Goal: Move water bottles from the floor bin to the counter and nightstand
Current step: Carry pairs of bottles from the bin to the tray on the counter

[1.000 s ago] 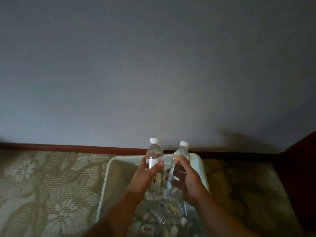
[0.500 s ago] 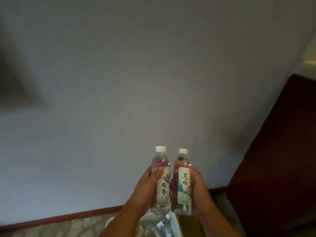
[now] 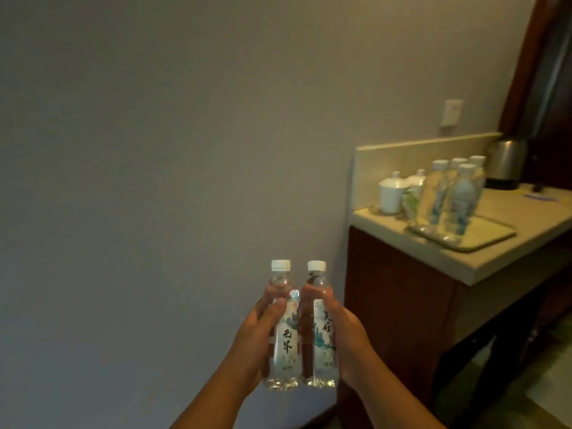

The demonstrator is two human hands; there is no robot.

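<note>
The hands — left hand (image 3: 257, 342) and right hand (image 3: 346, 339) — each grip one upright water bottle (image 3: 283, 332), (image 3: 320, 329), lifted clear of the floor bin, now out of view. The desk (image 3: 483, 255) has appeared at two o'clock — delivery comes next.

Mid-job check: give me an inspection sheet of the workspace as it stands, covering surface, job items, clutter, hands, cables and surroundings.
Surface: beige counter on a dark wood cabinet, at right.
Job's things: left bottle and right bottle, upright, capped, side by side in the air; four bottles stand on a tray on the counter.
Clutter: white lidded cups, steel kettle.
Hands: left hand grips the left bottle; right hand grips the right bottle.
Cables: nothing seen.
Surroundings: plain wall, wall plate above the counter.
</note>
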